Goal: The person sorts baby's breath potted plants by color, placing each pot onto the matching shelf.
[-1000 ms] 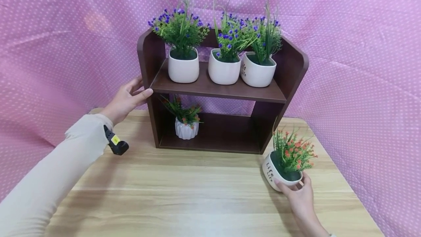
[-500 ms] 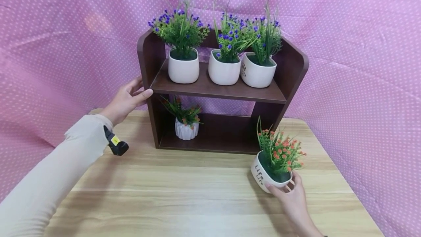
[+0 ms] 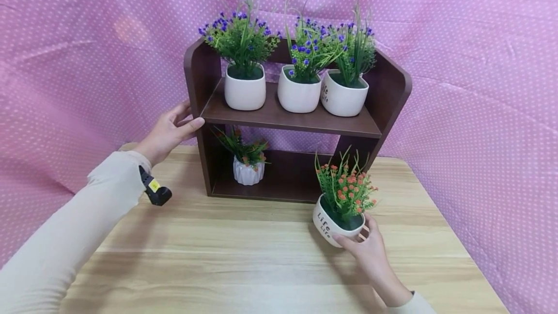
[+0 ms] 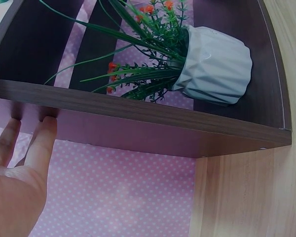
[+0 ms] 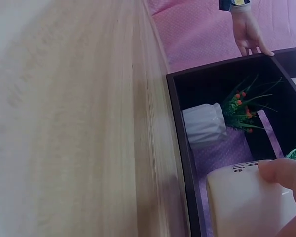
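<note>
My right hand [image 3: 361, 240] grips a white pot with orange flowers [image 3: 328, 224], marked "Life" and tilted, just in front of the right end of the brown shelf unit's [image 3: 287, 121] lower opening. In the right wrist view a fingertip [image 5: 283, 175] presses on that pot [image 5: 246, 205]. My left hand [image 3: 183, 119] rests on the unit's left side panel with straight fingers [image 4: 42, 143] and the thumb at the front edge. A small ribbed white pot [image 3: 247, 171] with orange flowers stands at the left of the lower compartment.
Three white pots with purple flowers [image 3: 245, 93] [image 3: 299, 97] [image 3: 345, 100] fill the upper shelf. The unit stands at the back of a light wooden table [image 3: 218, 256]. Pink dotted cloth [image 3: 479, 86] hangs behind and on both sides.
My right hand has carried the orange-flower pot leftward from the table's right side to the front of the lower compartment. The left hand has stayed on the side panel.
</note>
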Tool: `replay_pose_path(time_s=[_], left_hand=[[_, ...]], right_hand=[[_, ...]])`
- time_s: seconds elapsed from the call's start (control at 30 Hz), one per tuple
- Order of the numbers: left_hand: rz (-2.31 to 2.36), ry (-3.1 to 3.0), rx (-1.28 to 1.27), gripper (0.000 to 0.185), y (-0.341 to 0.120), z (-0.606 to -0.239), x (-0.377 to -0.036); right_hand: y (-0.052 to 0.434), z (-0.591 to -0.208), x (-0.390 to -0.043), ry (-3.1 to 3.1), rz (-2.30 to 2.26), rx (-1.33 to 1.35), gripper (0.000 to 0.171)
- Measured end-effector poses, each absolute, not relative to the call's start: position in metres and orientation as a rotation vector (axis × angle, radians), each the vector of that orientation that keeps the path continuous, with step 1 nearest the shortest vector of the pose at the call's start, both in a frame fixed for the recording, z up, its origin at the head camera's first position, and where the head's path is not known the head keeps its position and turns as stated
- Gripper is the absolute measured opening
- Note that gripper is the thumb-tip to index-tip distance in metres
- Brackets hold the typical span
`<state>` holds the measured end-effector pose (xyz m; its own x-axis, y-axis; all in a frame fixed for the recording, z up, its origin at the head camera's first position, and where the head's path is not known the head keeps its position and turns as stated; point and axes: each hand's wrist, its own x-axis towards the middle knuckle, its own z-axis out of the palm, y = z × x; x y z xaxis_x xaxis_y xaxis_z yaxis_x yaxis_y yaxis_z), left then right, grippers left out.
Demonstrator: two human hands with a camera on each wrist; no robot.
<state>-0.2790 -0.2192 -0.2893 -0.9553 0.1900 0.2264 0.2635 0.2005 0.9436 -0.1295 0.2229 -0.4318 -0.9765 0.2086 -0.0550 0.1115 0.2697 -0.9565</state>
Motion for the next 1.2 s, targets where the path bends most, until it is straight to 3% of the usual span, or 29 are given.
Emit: replay_pose_path(time_s=[1.2], left_hand=[[-1.880,-2.423,-0.416,0.071,-0.218,-0.285,-0.275]], right_hand=[[0.176,-0.430,-0.240,-2.224,1.725,-0.263,0.084]])
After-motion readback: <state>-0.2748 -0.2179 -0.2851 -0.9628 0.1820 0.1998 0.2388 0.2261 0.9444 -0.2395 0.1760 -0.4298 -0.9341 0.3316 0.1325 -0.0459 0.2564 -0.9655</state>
